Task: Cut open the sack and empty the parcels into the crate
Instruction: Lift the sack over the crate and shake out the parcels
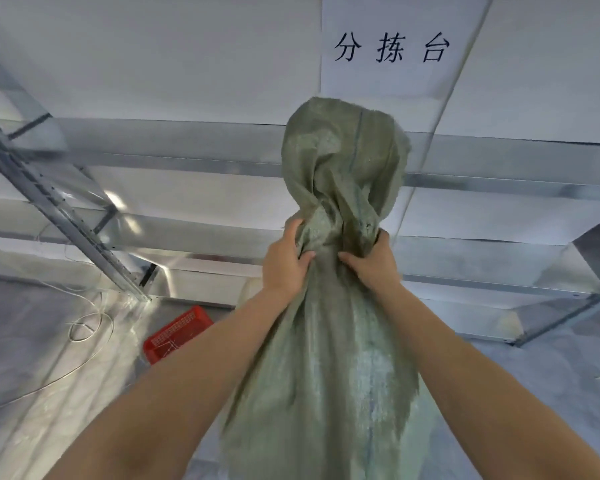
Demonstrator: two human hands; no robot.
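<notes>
- The green woven sack [329,358] hangs in the middle of the view, held up in the air in front of the shelving rather than resting on anything.
- Its cloth is gathered into a narrow neck about halfway up; above that neck a looser bunch of fabric balloons out and stands up toward the wall, and below it the long body of the sack drops past the bottom of the view.
- The left hand [286,261] is clamped tight on the neck from the left side, thumb and fingers sunk into the folds.
- The right hand [374,259] is clenched on the same neck from the right side, its fingertips almost meeting those of the left.
- Both bare forearms reach up from the lower corners, one on each flank of the sack.
- A red slotted plastic crate [177,336] sits on the grey floor to the left of the sack, near the foot of the shelving, partly hidden behind the left forearm.
- Loose loops of thin white cord [89,327] lie on the floor just left of the crate.
- Behind everything runs a metal shelving rack [201,168] with pale boards.
- A white paper sign [392,50] with three black characters is fixed to the wall above the sack.
</notes>
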